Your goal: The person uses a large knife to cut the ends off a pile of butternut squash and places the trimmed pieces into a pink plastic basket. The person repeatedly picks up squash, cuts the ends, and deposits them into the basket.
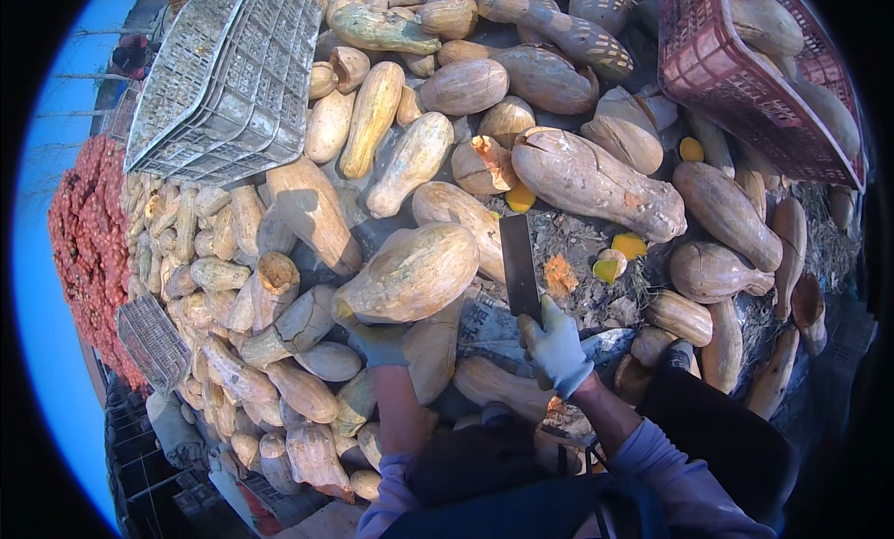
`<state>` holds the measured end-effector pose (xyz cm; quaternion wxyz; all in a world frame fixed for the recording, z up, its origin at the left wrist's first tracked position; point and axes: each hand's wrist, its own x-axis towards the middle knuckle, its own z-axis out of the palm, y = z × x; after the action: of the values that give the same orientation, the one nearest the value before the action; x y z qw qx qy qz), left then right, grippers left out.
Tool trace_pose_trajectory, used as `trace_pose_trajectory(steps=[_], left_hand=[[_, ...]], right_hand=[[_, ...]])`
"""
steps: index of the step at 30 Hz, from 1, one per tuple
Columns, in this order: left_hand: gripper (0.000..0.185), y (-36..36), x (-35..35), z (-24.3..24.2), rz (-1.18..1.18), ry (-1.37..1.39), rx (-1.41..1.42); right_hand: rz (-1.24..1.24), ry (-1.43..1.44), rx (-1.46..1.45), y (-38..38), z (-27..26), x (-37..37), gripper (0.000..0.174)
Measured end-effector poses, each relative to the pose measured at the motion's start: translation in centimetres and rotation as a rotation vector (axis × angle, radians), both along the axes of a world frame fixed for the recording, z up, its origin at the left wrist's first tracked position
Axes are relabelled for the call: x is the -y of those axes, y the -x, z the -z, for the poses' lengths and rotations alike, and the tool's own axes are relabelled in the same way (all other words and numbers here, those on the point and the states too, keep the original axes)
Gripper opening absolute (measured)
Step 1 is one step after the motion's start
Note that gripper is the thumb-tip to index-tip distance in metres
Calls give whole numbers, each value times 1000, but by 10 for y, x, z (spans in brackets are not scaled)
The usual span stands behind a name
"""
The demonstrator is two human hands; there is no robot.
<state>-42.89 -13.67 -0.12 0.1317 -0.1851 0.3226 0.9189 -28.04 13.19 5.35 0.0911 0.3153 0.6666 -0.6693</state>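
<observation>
My left hand point(380, 342), in a work glove, grips the narrow end of a large tan elongated squash point(412, 270). That squash is raised in front of me, above other squashes. In my right hand point(557, 347), also gloved, is a cleaver point(519, 267) with a broad dark rectangular blade pointing away from me. The blade stands just right of the held squash, apart from it. Beyond the blade lies a long cracked squash point(597, 179). A broken squash with orange flesh point(489, 163) sits beside it.
A grey plastic crate point(258, 85) stands at upper left, and a red crate point(740, 85) holding squashes at upper right. Orange scraps point(560, 275) and cut pieces point(628, 246) litter the ground. Squashes are heaped on both sides. Red mesh sacks point(94, 253) are piled far left.
</observation>
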Motion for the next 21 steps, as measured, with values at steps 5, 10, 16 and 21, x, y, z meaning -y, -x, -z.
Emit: trace_pose_trajectory(steps=[5,10,16,21], left_hand=[[79,-12,11,20,-101,208,-129],[81,-12,17,27,-100,246,-163],[83,-21,4,19,-124,250,-216],[75,-23,-1,21,-303,64,-270]], right_hand=[[-61,164,213,1,9,-9,22],[-60,324,191,-9,19,4,16],[-227,204,117,-9,11,-21,22],[-265,586,27,-4,-66,-70,21]])
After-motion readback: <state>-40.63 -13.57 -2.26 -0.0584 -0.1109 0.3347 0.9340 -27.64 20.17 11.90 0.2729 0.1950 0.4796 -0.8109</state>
